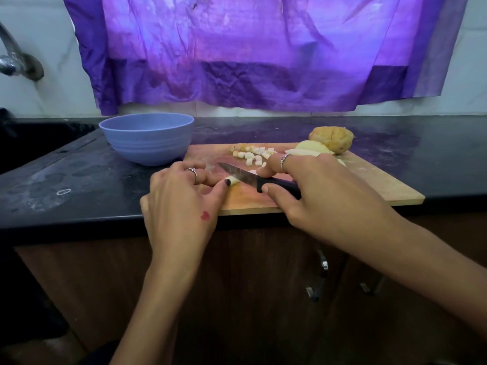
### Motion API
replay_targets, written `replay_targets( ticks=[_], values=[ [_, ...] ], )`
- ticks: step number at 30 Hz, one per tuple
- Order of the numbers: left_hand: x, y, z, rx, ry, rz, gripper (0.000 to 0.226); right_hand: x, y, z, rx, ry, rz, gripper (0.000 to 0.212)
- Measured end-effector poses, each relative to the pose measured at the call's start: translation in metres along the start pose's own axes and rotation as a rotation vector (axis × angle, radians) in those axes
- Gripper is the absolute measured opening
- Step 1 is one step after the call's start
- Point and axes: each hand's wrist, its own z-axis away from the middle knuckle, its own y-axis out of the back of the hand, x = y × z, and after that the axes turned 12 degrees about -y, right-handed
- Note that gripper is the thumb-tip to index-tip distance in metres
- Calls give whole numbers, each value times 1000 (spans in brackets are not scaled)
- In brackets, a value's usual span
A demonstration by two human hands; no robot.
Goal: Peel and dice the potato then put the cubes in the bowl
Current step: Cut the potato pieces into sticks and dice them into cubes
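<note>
1. The left hand (181, 204) pinches a small potato strip (233, 180) between thumb and curled fingers, on the cutting board (369, 183).
2. The right hand (324, 198) grips the knife (253, 179), fingers curled round the black handle; the blade touches the strip just beside the left thumb.
3. Potato cubes (253, 154) lie beyond the right fingers.
4. An unpeeled-looking potato (333, 140) and pale cut pieces (311, 150) sit further back, possibly touching.
5. The blue bowl (147, 138) stands beyond the left fingers.
</note>
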Motion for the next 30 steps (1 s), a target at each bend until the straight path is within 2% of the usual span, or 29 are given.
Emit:
replay_targets(
  ticks=[12,15,19,26,30],
  values=[
    [4,0,1,-3,-5,-1,14,-9,0,0,0,11,209,27],
    [4,2,1,-22,-13,-30,17,-4,3,5,73,-11,141,30],
    [6,6,2,-56,-13,-59,16,-7,-1,7,73,7,32,28],
    [7,6,5,-70,4,-74,15,-13,-1,4,2,-22,15,27],
    [8,6,4,-77,3,-67,13,-22,-6,-3,4,4,97,25]
  ],
)
